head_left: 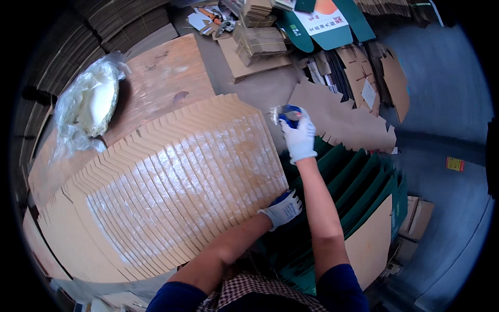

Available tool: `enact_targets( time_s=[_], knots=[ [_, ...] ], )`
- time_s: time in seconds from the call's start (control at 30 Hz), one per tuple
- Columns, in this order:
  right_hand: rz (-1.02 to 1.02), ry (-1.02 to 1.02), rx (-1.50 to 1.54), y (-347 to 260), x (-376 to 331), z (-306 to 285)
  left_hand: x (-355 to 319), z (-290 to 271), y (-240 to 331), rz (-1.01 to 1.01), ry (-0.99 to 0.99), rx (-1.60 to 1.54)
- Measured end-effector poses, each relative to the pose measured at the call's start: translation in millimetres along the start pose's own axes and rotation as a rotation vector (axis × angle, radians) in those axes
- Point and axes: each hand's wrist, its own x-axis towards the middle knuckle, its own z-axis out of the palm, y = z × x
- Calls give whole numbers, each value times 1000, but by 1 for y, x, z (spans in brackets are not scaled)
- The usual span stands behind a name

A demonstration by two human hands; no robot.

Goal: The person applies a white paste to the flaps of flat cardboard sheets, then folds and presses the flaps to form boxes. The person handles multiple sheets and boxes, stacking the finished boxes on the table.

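Observation:
My right hand (pixel 300 136), in a white glove with a blue palm, is closed around what looks like a brush with pale bristles (pixel 275 115); most of its body is hidden in the grip. Below and left of it, a fanned stack of brown cardboard sheets (pixel 182 171) shows a glossy wet-looking coating on its overlapping strips. At the stack's right edge rests my left hand (pixel 284 209), gloved alike, fingers stretched toward the green sheets. These dark green cardboard sheets (pixel 358 184) stand fanned beneath my right forearm.
A plastic-wrapped bowl with white contents (pixel 99 104) sits on a wooden board (pixel 161 78) at the far left. Tied cardboard bundles (pixel 260 41) and a green printed box piece (pixel 327 34) lie at the back. Brown cardboard (pixel 345 114) lies beyond the green sheets.

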Motion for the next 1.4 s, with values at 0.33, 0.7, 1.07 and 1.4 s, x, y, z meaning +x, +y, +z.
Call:
enact_targets(
  time_s=[0.33,0.7,1.07,1.4],
  knots=[
    [157,-137,495,-40,-62,-4,-17,-1,3,-295,-58,-1084],
    [272,-286,884,-110,-92,4,-191,-108,43,-62,252,-308],
    [77,-71,774,-221,-138,54,-537,-181,1,-1301,904,95],
    [-81,17,332,-212,-124,96,-558,-134,-11,-1338,944,60]
  ],
)
